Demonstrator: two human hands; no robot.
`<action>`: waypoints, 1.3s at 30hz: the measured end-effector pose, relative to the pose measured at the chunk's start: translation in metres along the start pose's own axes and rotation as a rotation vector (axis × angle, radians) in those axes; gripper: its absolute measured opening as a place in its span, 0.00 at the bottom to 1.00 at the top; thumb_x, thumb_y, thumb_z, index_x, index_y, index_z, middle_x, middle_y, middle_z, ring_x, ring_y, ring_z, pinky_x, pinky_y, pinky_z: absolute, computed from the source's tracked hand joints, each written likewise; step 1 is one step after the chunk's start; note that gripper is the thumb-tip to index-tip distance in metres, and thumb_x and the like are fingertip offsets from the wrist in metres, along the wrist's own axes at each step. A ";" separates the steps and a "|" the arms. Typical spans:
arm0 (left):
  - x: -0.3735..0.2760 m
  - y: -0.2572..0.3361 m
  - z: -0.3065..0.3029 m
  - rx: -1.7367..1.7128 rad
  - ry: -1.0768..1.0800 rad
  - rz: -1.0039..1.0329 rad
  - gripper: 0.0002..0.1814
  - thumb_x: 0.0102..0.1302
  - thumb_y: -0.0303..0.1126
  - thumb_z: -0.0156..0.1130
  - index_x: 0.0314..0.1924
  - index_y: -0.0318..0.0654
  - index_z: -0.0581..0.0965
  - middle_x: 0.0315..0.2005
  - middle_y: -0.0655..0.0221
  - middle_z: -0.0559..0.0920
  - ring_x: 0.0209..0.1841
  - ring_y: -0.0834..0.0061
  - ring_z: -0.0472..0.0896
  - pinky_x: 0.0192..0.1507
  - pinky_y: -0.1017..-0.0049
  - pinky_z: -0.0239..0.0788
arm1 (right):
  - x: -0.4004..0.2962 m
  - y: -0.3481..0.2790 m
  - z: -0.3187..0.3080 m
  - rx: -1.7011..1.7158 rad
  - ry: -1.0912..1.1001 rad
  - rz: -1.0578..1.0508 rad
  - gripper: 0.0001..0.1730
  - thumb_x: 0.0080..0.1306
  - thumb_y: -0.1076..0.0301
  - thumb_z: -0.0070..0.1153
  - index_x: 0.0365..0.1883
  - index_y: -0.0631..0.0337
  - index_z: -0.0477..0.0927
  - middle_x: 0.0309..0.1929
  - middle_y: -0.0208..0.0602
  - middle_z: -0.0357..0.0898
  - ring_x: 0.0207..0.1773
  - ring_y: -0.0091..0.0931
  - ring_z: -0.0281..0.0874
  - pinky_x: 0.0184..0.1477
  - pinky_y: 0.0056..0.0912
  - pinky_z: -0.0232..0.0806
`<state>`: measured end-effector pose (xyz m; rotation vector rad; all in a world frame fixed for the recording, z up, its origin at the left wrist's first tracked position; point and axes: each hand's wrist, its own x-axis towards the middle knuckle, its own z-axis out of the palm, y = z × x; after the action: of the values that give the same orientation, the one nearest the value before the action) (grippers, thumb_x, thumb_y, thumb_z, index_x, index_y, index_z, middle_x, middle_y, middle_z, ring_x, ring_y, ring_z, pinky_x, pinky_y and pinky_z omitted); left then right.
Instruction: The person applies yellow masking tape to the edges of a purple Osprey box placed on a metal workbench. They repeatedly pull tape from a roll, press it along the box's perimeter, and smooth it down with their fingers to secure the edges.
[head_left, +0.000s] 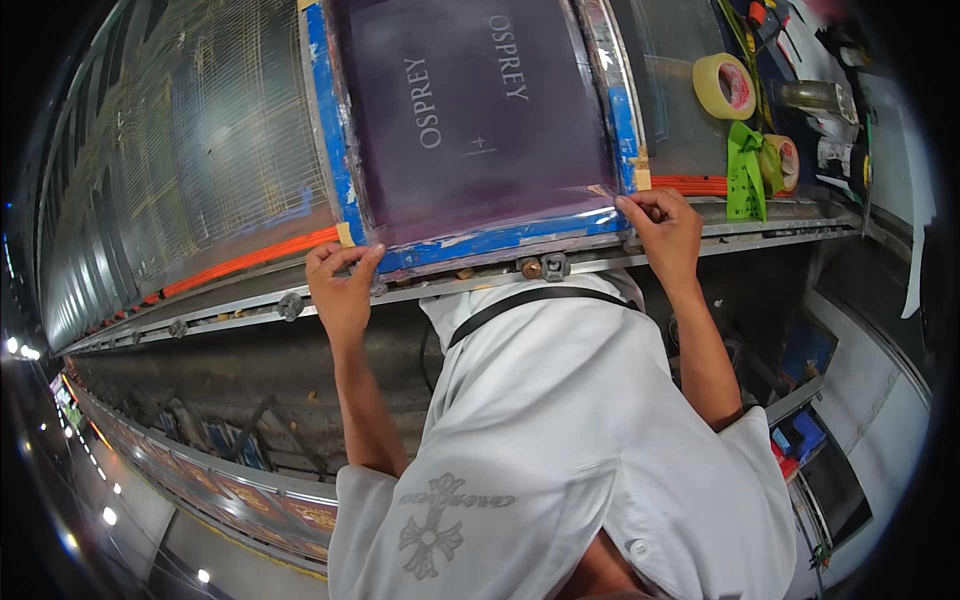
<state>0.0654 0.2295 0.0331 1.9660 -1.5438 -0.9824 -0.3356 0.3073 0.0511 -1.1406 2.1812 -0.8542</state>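
Observation:
A screen-printing frame (431, 257) lies before me, its edges covered with worn blue tape. Its dark purple mesh (480, 169) bears pale lettering and a small cross mark. At the near left corner my left hand (341, 274) has thumb and fingers pinched together. My right hand (667, 229) pinches likewise at the near right corner. A glossy strip of clear tape (600, 217) shows along the near edge between the fingertips; its left end is hard to make out.
Clear tape rolls (724, 85) and a bright green tape piece (746, 171) sit on the right of the table. Orange strips (255, 259) run along the near side, above a metal rail (450, 287) with clamp-like fittings. A streaked tabletop (202, 135) extends left.

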 end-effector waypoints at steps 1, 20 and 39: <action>0.000 0.000 0.000 0.001 0.003 0.001 0.14 0.54 0.39 0.83 0.34 0.38 0.89 0.44 0.69 0.74 0.51 0.69 0.74 0.57 0.70 0.66 | -0.001 0.000 0.000 -0.005 0.012 -0.025 0.09 0.60 0.70 0.75 0.35 0.65 0.89 0.26 0.28 0.77 0.27 0.17 0.69 0.30 0.23 0.61; -0.008 0.013 0.005 0.118 0.073 0.066 0.16 0.53 0.40 0.84 0.34 0.39 0.88 0.45 0.68 0.72 0.52 0.68 0.73 0.55 0.67 0.67 | -0.004 0.007 0.007 -0.043 0.064 -0.125 0.12 0.60 0.72 0.75 0.41 0.62 0.88 0.27 0.27 0.74 0.27 0.17 0.66 0.29 0.23 0.61; 0.000 -0.014 -0.008 0.442 -0.050 0.711 0.26 0.47 0.60 0.75 0.46 0.63 0.89 0.64 0.67 0.73 0.68 0.60 0.65 0.63 0.57 0.49 | 0.008 0.005 -0.028 -0.437 -0.284 -0.623 0.32 0.48 0.43 0.78 0.49 0.49 0.88 0.44 0.29 0.76 0.40 0.30 0.73 0.45 0.36 0.67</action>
<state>0.0801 0.2324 0.0281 1.4203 -2.3951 -0.4119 -0.3620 0.3108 0.0650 -2.0812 1.8318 -0.4001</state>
